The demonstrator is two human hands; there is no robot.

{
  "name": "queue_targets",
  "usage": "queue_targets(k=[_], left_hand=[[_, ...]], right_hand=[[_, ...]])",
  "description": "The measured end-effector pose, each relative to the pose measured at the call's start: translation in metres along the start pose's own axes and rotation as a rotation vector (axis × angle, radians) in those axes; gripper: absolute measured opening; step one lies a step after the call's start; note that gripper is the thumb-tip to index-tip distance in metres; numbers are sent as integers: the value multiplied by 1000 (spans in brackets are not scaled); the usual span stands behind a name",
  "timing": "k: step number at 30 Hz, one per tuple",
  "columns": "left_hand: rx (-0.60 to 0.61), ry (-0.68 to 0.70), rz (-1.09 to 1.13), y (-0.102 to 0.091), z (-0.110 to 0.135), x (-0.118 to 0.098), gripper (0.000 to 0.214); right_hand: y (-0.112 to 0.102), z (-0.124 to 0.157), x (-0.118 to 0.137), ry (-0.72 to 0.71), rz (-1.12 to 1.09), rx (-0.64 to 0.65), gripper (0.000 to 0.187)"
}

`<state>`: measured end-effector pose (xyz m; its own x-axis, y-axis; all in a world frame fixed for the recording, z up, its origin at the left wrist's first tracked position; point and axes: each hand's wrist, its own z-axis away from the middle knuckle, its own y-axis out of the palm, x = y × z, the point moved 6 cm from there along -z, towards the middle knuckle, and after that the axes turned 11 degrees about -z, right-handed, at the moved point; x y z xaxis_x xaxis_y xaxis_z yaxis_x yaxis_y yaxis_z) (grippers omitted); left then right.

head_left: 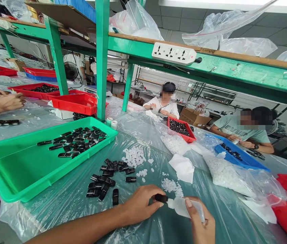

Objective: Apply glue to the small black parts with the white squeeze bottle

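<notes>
My left hand [145, 202] pinches a small black plastic piece [161, 198] between thumb and fingers. In my right hand [201, 220] is a translucent white squeeze bottle [184, 207], lying nearly level. Its nozzle end points left and meets, or almost meets, the black piece; the exact contact is hidden. Left of my hands, several loose black pieces [108, 173] are scattered on the plastic-covered table. Small white bits lie in one pile [134, 156] beyond them and in another pile [172, 187] just past the bottle.
A green tray [31, 181] with many black pieces stands at left. White paper [183, 168] and a bag of white bits [228, 173] lie right of centre. A green shelf post [102, 61] rises behind the tray. Co-workers sit opposite; another person's hands [6, 100] are far left.
</notes>
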<state>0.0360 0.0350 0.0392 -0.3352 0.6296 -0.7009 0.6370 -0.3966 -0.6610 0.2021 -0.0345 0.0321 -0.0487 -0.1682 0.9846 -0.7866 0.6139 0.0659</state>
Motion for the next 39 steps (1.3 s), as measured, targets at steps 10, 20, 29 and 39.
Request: queue_targets(k=[10, 20, 29, 39], left_hand=[[-26, -17, 19, 1, 1, 1, 23], [-75, -94, 120, -1, 1, 3, 25], [-92, -109, 131, -2, 0, 4, 25], [-82, -125, 149, 2, -2, 6, 27]], right_hand=[[-5, -3, -7, 26, -24, -45, 38], [7, -10, -47, 382, -424, -3, 33], [17, -8, -52, 490, -598, 57, 40], [24, -1, -37, 516, -766, 38, 35]])
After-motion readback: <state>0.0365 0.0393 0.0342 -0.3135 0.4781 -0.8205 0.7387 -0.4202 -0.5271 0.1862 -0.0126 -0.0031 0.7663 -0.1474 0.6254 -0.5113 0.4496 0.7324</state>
